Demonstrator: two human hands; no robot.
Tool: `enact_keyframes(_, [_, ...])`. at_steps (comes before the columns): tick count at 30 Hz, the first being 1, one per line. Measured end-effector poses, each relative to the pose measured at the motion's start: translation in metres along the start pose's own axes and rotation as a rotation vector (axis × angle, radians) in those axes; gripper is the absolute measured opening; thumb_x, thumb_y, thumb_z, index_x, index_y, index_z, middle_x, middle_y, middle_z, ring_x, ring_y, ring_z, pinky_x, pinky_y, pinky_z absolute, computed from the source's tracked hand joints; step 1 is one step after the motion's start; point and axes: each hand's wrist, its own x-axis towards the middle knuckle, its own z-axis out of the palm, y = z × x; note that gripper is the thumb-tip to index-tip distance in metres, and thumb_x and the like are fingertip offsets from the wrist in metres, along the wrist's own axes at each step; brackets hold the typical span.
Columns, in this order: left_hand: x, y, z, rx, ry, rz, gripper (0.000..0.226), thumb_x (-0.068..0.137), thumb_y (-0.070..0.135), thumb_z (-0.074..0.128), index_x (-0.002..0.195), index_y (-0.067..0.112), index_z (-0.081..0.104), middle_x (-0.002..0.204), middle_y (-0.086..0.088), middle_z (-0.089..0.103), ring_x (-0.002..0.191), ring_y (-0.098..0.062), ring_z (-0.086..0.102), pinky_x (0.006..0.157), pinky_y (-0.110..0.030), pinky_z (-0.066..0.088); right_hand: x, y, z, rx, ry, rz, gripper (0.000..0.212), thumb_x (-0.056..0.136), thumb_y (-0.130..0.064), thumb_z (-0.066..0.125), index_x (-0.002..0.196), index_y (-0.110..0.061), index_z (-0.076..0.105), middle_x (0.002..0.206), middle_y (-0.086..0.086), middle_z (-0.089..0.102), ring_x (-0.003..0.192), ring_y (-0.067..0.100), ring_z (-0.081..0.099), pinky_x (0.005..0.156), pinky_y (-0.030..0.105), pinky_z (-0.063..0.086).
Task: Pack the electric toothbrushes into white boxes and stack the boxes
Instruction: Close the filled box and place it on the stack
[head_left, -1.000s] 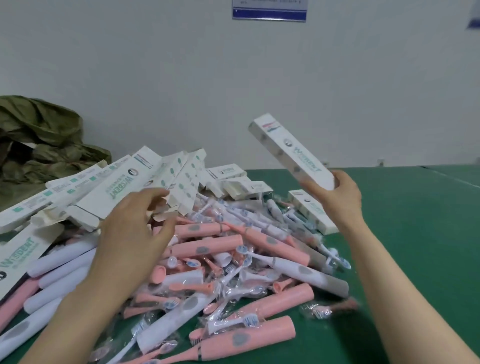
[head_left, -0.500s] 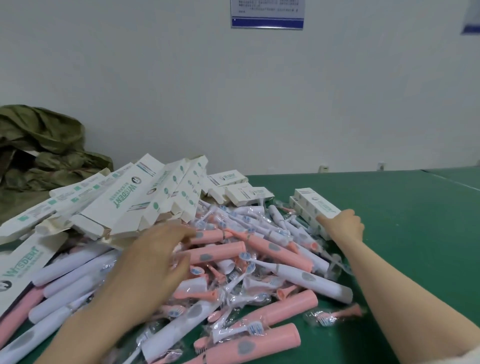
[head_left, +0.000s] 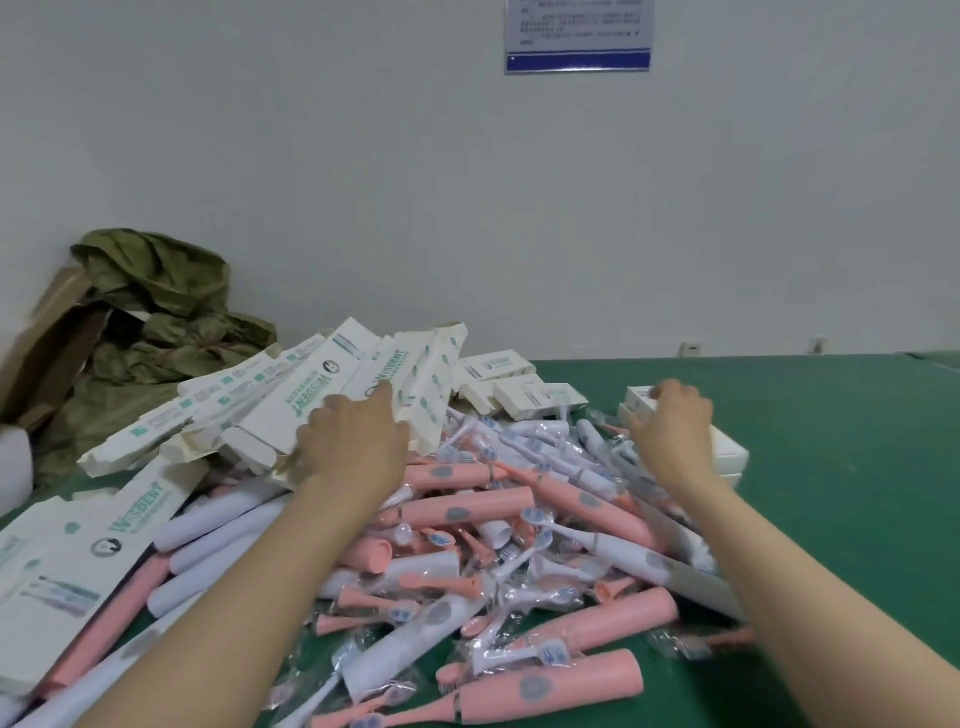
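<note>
Green table (head_left: 841, 467); left hand (head_left: 353, 447) and right hand (head_left: 672, 434) touch white boxes (head_left: 291, 410), grip unclear.

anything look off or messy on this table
Nothing looks broken, but it is untidy. The toothbrushes lie in a loose criss-cross heap with wrapped brush heads mixed in, and the white boxes lean fanned and askew at the back left, some end flaps open. A crumpled green cloth sits against the wall.
</note>
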Motion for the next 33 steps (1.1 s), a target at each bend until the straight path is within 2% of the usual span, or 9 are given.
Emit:
enact_keyframes(6, [-0.033,-0.003,0.0,-0.399,0.29,0.116,0.051,0.091,0.03,0.057,0.14,0.027,0.043,0.13,-0.012,0.051,0.113,-0.035,0.045,0.091,-0.043,0.034,-0.032,-0.054,0.006,0.599,-0.202,-0.021,0.023,0.092,-0.025,0.056,0.102,-0.005,0.06,0.096,0.005,0.066,0.089,0.022,0.061,0.072,0.027,0.047])
enact_keyframes(9, [-0.059,-0.009,0.005,-0.587,0.346,0.275,0.064,0.08,0.03,0.074,0.137,0.023,0.046,0.124,-0.001,0.057,0.108,-0.026,0.05,0.086,-0.039,0.04,-0.041,-0.09,-0.011,1.159,-0.516,0.074,0.033,0.095,-0.04,0.05,0.098,-0.01,0.062,0.08,0.002,0.07,0.069,0.014,0.066,0.068,0.028,0.055])
enact_keyframes(11, [-0.068,-0.014,0.011,-0.629,0.39,0.324,0.067,0.073,0.025,0.081,0.133,0.022,0.052,0.115,0.006,0.061,0.104,-0.02,0.051,0.081,-0.034,0.038,-0.045,-0.106,-0.02,1.325,-0.635,0.087,0.032,0.094,-0.037,0.054,0.104,-0.008,0.062,0.082,0.003,0.073,0.065,0.013,0.068,0.072,0.031,0.057])
enact_keyframes(14, [-0.074,-0.023,0.013,-0.649,0.41,0.304,0.071,0.072,0.034,0.081,0.136,0.028,0.049,0.106,0.027,0.045,0.102,-0.001,0.038,0.084,-0.032,0.037,-0.053,-0.118,-0.026,1.363,-0.603,0.116,0.033,0.092,-0.017,0.06,0.114,0.006,0.056,0.095,0.015,0.073,0.07,0.017,0.071,0.072,0.031,0.056])
enact_keyframes(17, [-0.076,-0.04,0.015,-0.595,0.387,0.307,0.076,0.069,0.053,0.074,0.135,0.03,0.045,0.114,0.022,0.041,0.107,-0.002,0.035,0.088,-0.031,0.035,-0.059,-0.118,-0.026,1.411,-0.563,0.171,0.027,0.092,-0.013,0.059,0.111,0.005,0.058,0.097,0.014,0.073,0.092,0.028,0.07,0.074,0.029,0.058])
enact_keyframes(22, [-0.077,-0.058,0.008,-1.018,0.325,0.09,0.059,0.048,0.055,0.078,0.097,0.06,0.044,0.103,0.038,0.052,0.098,0.022,0.047,0.069,-0.007,0.04,-0.06,-0.112,-0.029,1.612,-0.588,0.296,0.025,0.093,-0.014,0.058,0.111,0.003,0.06,0.09,0.01,0.073,0.088,0.021,0.071,0.07,0.026,0.058])
enact_keyframes(26, [-0.076,-0.049,0.005,-1.397,0.322,0.261,0.061,0.055,0.034,0.083,0.107,0.04,0.051,0.115,0.022,0.062,0.111,0.002,0.057,0.085,-0.015,0.05,-0.069,-0.114,-0.022,1.692,-0.643,0.448,0.013,0.092,-0.015,0.059,0.093,-0.002,0.063,0.075,0.007,0.073,0.059,0.013,0.067,0.073,0.025,0.052])
enact_keyframes(28, [-0.074,-0.041,-0.004,-1.495,0.404,0.365,0.061,0.063,0.024,0.088,0.11,0.031,0.05,0.115,0.015,0.064,0.111,-0.004,0.059,0.086,-0.017,0.049,-0.076,-0.12,-0.019,1.685,-0.74,0.546,0.02,0.092,-0.022,0.06,0.089,-0.003,0.062,0.069,0.008,0.072,0.056,0.015,0.067,0.06,0.024,0.055])
enact_keyframes(33, [-0.07,-0.016,-0.042,-1.674,0.517,0.548,0.054,0.068,0.017,0.076,0.111,0.028,0.046,0.107,0.006,0.064,0.105,-0.015,0.061,0.088,-0.031,0.05,-0.083,-0.128,-0.032,1.025,-0.715,0.155,0.079,0.087,-0.075,0.025,0.048,-0.013,0.056,0.046,0.008,0.057,0.038,0.019,0.053,0.039,0.02,0.038])
